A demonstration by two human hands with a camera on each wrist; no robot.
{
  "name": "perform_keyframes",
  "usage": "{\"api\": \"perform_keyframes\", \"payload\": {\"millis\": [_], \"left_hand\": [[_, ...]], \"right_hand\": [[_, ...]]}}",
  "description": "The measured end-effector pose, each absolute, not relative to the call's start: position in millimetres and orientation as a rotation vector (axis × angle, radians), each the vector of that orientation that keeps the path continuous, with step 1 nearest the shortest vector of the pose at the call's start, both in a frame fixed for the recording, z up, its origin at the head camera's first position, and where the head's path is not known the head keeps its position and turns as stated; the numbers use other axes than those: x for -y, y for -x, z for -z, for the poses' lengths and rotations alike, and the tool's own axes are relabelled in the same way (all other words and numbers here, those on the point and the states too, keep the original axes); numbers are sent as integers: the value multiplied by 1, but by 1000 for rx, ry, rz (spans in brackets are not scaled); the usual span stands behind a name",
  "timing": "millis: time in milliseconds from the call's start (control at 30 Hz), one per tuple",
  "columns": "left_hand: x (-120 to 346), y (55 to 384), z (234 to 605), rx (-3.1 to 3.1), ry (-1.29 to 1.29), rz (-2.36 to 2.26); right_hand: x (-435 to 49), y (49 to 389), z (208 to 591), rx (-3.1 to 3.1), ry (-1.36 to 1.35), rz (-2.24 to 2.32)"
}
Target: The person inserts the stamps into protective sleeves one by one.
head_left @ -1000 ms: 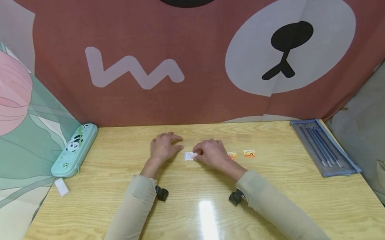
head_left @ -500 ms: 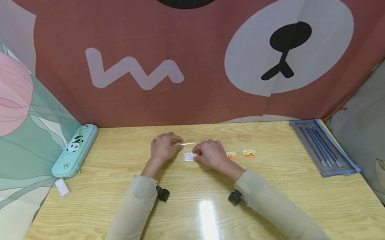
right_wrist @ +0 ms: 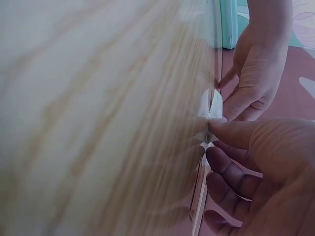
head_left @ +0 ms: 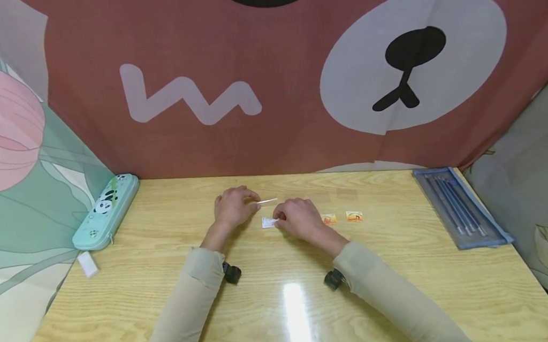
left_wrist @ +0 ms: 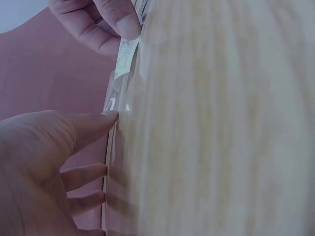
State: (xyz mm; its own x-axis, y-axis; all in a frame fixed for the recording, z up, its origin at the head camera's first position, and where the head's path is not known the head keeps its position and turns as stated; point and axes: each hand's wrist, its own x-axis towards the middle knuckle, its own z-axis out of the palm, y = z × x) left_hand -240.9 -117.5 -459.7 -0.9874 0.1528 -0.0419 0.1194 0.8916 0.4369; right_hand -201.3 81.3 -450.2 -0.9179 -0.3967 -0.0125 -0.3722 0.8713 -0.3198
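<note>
In the head view my left hand pinches the near edge of a thin clear plastic piece, seen as a bright raised strip. The left wrist view has clear film at that thumb's tip. My right hand pinches a small white printed paper with a toothed edge, like a stamp; its right part is hidden by the fingers. From the right wrist side the white stamp stands tilted up off the table. Right of that hand lie two orange stamps, the nearer one partly covered.
Faint clear rectangles lie behind the orange stamps on the wooden table. A mint pencil case and a white block are at the left. A blue mesh pouch with pens lies at the right. Printed cloth hangs behind.
The clear plastic at my left fingers has come up as a bright strip and tilted, its right end higher. The white stamp has tilted slightly in my right hand. Both hands stay nearly in place.
</note>
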Motion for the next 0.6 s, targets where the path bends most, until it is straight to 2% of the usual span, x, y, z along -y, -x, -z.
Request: {"api": "perform_keyframes", "payload": {"millis": [600], "left_hand": [[117,239,456,-3038,-240,-636]], "right_hand": [[-87,199,442,-2972,575,647]]}}
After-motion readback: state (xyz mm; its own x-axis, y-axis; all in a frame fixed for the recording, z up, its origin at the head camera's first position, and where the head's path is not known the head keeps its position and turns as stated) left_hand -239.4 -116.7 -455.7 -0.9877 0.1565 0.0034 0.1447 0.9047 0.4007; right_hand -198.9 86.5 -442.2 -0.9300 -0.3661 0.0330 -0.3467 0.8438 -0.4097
